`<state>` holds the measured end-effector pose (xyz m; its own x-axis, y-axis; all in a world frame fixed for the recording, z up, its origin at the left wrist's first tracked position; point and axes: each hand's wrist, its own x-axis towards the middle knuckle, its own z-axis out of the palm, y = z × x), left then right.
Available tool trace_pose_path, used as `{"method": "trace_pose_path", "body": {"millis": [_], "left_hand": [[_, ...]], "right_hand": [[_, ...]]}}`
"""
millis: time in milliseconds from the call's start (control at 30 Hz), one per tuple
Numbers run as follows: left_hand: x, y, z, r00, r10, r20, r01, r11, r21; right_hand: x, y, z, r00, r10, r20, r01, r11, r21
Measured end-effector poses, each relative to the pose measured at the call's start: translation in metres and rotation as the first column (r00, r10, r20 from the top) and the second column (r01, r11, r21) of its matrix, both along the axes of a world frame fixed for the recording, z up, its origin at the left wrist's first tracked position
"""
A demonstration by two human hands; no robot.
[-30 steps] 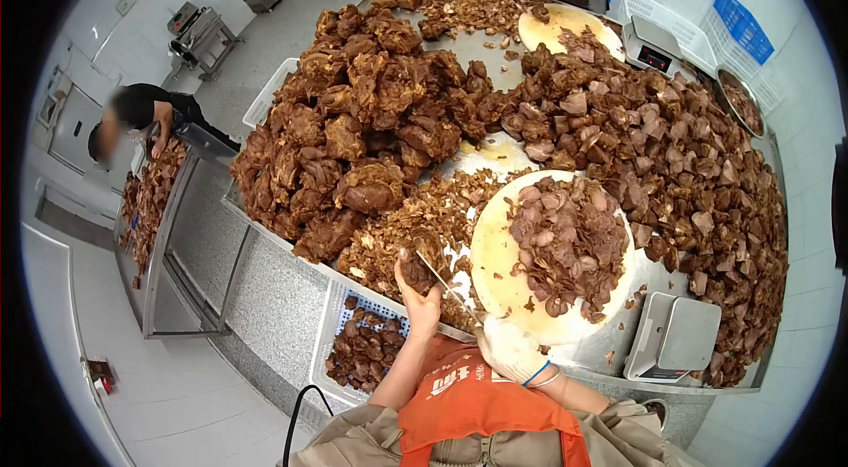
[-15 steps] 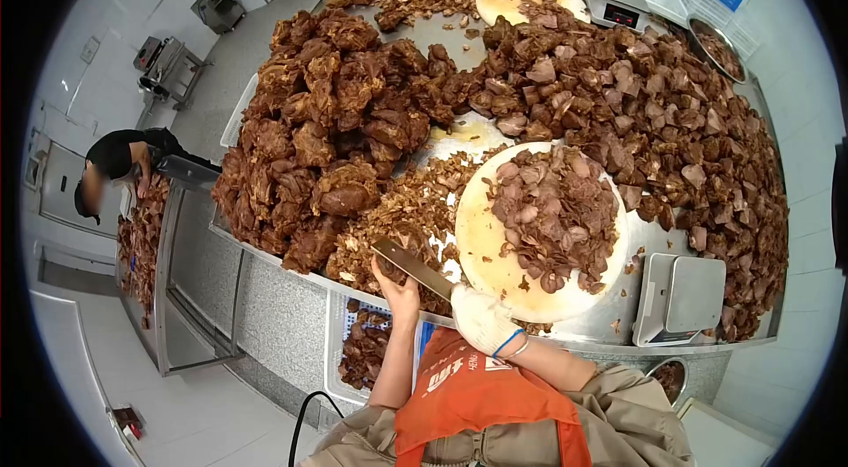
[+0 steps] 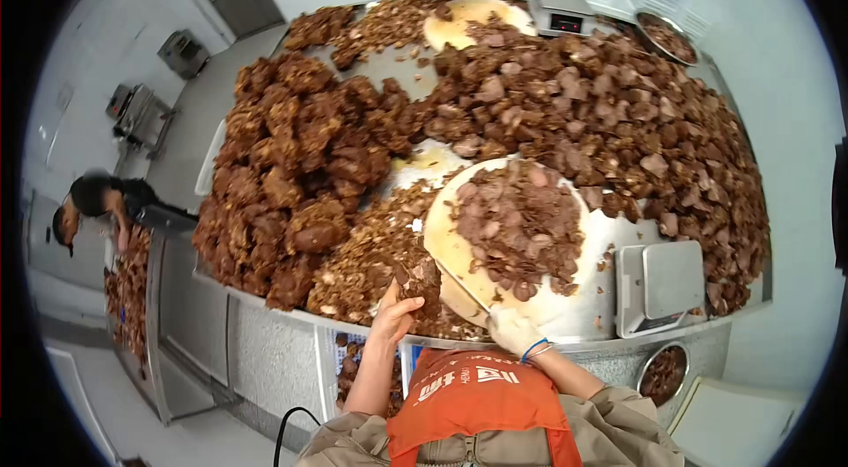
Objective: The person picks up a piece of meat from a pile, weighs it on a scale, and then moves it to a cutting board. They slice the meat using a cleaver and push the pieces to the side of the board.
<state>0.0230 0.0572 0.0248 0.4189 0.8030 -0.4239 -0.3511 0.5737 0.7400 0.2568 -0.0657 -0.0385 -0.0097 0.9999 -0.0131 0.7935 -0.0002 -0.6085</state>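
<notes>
- Meat (image 3: 426,281) gripped in the outstretched left hand (image 3: 395,315), beside trimmings (image 3: 353,274).
- Gloved right hand (image 3: 515,331) closed round a knife (image 3: 463,288), blade slanting toward the meat.
- Round board (image 3: 442,224) beyond, heaped with slices (image 3: 521,228); scale (image 3: 673,280) rightward.

two knives (image 3: 462,288), two scales (image 3: 673,280)

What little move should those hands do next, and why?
Perhaps the right hand should ease the knife gently against the meat piece, because the left hand grips that piece and the blade is close beside it.
</notes>
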Motion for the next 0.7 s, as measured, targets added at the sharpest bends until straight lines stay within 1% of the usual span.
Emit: {"method": "trace_pose_path", "body": {"millis": [33, 67, 100, 133, 167, 200, 233, 267, 300, 333, 400, 433, 467, 500, 533, 567, 600, 633, 667, 700], "left_hand": [[0.024, 0.008, 0.001, 0.993, -0.12, 0.012, 0.12, 0.993, 0.009], [0.058, 0.014, 0.006, 0.969, -0.245, 0.026, 0.245, 0.969, 0.02], [0.098, 0.014, 0.022, 0.924, -0.381, -0.019, 0.381, 0.922, 0.067], [0.143, 0.009, 0.016, 0.893, -0.441, -0.091, 0.45, 0.876, 0.171], [0.191, 0.001, 0.017, 0.822, -0.554, -0.13, 0.569, 0.798, 0.2], [0.241, -0.009, 0.023, 0.747, -0.641, -0.178, 0.664, 0.71, 0.233], [0.292, -0.028, 0.037, 0.731, -0.627, -0.27, 0.682, 0.657, 0.321], [0.338, -0.043, 0.032, 0.682, -0.603, -0.415, 0.732, 0.564, 0.382], [0.383, -0.058, 0.014, 0.678, -0.553, -0.485, 0.735, 0.501, 0.456], [0.42, -0.07, 0.013, 0.58, -0.632, -0.514, 0.815, 0.44, 0.377], [0.473, -0.095, -0.001, 0.541, -0.487, -0.686, 0.839, 0.254, 0.481], [0.491, -0.102, -0.014, 0.528, -0.501, -0.685, 0.843, 0.215, 0.493], [0.504, -0.106, -0.027, 0.498, -0.5, -0.709, 0.858, 0.167, 0.485], [0.514, -0.107, -0.034, 0.464, -0.498, -0.732, 0.873, 0.121, 0.472], [0.515, -0.104, -0.021, 0.411, -0.516, -0.752, 0.891, 0.054, 0.45], [0.514, -0.103, -0.02, 0.485, -0.296, -0.823, 0.848, -0.07, 0.525], [0.516, -0.095, -0.025, 0.524, -0.221, -0.822, 0.837, -0.045, 0.545], [0.509, -0.088, -0.014, 0.587, -0.216, -0.781, 0.804, 0.041, 0.593], [0.507, -0.073, -0.024, 0.659, -0.186, -0.728, 0.745, 0.037, 0.666], [0.499, -0.062, -0.018, 0.648, -0.248, -0.72, 0.751, 0.056, 0.658]], "right_hand": [[0.002, -0.007, 0.006, 1.0, -0.029, 0.008, 0.03, 0.985, -0.172], [0.006, -0.015, 0.007, 0.999, -0.051, -0.014, 0.048, 0.983, -0.177], [0.01, -0.02, 0.018, 0.996, -0.086, -0.039, 0.075, 0.97, -0.232], [0.016, -0.028, 0.023, 0.993, -0.083, -0.081, 0.064, 0.975, -0.212], [0.024, -0.036, 0.027, 0.99, -0.069, -0.123, 0.045, 0.981, -0.189], [0.029, -0.042, 0.006, 0.995, -0.045, -0.087, 0.036, 0.994, -0.107], [0.031, -0.047, -0.03, 0.999, -0.007, -0.051, 0.006, 1.0, -0.018], [0.028, -0.049, -0.066, 0.999, -0.021, -0.037, 0.02, 0.999, -0.035], [0.029, -0.048, -0.086, 0.999, -0.026, -0.028, 0.025, 0.999, -0.048], [0.036, -0.044, -0.049, 0.973, 0.049, 0.226, -0.015, 0.989, -0.15], [0.062, -0.054, 0.011, 0.987, 0.069, 0.148, -0.038, 0.979, -0.202], [0.072, -0.061, 0.031, 0.994, 0.053, 0.099, -0.031, 0.977, -0.21], [0.076, -0.064, 0.037, 0.995, 0.025, 0.1, -0.004, 0.98, -0.197], [0.078, -0.067, 0.04, 0.991, -0.129, 0.022, 0.13, 0.959, -0.253], [0.082, -0.069, 0.063, 0.958, -0.283, -0.053, 0.252, 0.914, -0.319], [0.093, -0.073, 0.082, 0.964, -0.244, -0.104, 0.188, 0.905, -0.382], [0.089, -0.07, 0.043, 0.973, -0.196, -0.121, 0.156, 0.948, -0.277], [0.084, -0.067, 0.003, 0.981, -0.148, -0.127, 0.126, 0.978, -0.166], [0.087, -0.07, 0.014, 0.98, -0.144, -0.14, 0.111, 0.969, -0.219], [0.086, -0.068, 0.01, 0.983, -0.123, -0.138, 0.087, 0.967, -0.239]]}}
